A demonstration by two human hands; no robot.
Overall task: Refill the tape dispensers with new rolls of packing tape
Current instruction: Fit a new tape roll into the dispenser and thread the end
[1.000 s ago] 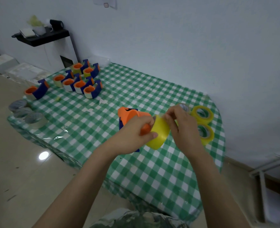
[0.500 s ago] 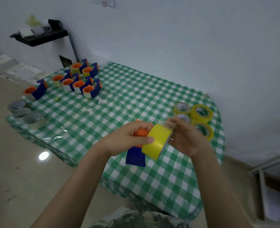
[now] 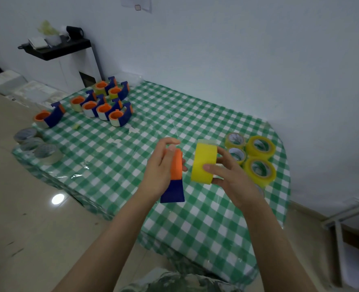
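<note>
My left hand (image 3: pixel 159 167) grips an orange and blue tape dispenser (image 3: pixel 175 175) above the green checked table (image 3: pixel 132 165), its blue end pointing down. My right hand (image 3: pixel 229 175) holds a yellow roll of packing tape (image 3: pixel 203 163) just right of the dispenser, with a small gap between the two. Several new yellow tape rolls (image 3: pixel 258 169) lie flat on the table to the right of my hands.
Several blue and orange dispensers with tape in them (image 3: pixel 104 104) stand at the table's far left. Grey used rolls (image 3: pixel 37 147) sit on the left edge. A black shelf (image 3: pixel 56 49) hangs on the wall behind. The table's front edge drops to a tiled floor (image 3: pixel 26 228).
The yellow roll has come off the dispenser and moved to the right in my right hand. The dispenser now hangs upright in my left hand.
</note>
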